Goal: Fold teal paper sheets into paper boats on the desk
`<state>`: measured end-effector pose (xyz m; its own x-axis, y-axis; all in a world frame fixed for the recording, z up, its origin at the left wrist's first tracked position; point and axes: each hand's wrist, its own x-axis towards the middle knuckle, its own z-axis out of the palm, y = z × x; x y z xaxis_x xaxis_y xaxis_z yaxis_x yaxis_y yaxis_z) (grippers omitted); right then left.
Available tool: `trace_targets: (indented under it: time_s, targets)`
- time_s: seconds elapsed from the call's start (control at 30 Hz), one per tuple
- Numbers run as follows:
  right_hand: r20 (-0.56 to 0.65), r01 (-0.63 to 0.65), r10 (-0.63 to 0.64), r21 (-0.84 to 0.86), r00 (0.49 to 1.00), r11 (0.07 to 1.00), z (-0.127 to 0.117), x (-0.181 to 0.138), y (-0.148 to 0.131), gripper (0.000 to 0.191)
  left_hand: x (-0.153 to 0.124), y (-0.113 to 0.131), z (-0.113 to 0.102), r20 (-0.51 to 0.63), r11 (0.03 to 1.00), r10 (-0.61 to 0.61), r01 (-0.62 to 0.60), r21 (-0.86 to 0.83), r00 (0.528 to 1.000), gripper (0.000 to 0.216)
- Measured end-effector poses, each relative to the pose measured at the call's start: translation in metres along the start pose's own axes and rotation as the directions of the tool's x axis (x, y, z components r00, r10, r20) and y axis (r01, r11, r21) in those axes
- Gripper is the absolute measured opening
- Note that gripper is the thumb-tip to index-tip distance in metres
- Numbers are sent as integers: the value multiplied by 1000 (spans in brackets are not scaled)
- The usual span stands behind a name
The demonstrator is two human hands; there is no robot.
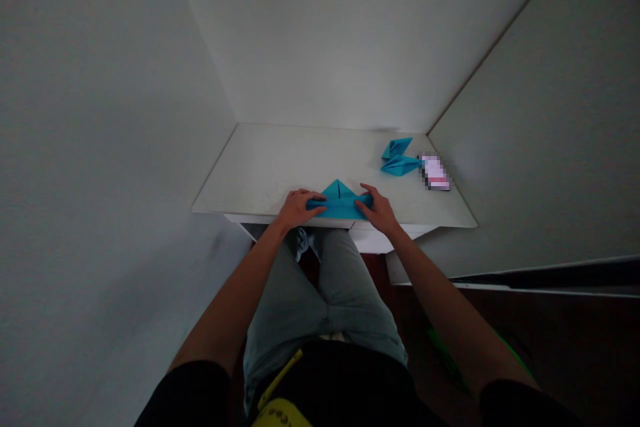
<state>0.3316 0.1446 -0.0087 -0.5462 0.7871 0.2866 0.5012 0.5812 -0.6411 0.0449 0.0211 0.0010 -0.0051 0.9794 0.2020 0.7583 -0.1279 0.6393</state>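
Note:
A sheet of blue folded paper [343,208] lies at the front edge of the white table, its pointed flap standing toward the wall with a dark slit in the middle. At its left end, my left hand [299,207] pinches the paper between thumb and fingers. My right hand [379,208] grips the opposite end, thumb on top and the index finger raised a little. The fingers partly cover both ends of the paper.
Two blue folded paper pieces [400,165] rest at the table's back right. Beside them lies a phone [436,172] with a blurred screen. White walls enclose the table [280,160] at left, back and right. A drawer front [373,240] shows below its edge.

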Motion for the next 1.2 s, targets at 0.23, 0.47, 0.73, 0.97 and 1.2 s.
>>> trace_targets:
  time_s: [0.23,0.47,0.73,0.97,1.2]
  targets:
    - [24,12,-11,-44,1000,999,1,3,1,34,4,2,7,-117,989,-119,128,73,986,27]
    - [-44,44,-47,-81,998,996,6,1,4,28,1,6,9,-183,991,-109,122,60,977,41]
    - [190,327,-280,-289,941,900,0,-17,-6,42,-15,22,14,-64,958,97,-76,277,993,39]
    - [312,411,-314,-325,897,852,-3,-34,-7,77,-33,30,18,110,946,166,-190,263,980,55]
    - [265,346,-258,-371,929,862,-3,-45,-6,64,-43,28,15,61,953,95,-108,283,994,60]
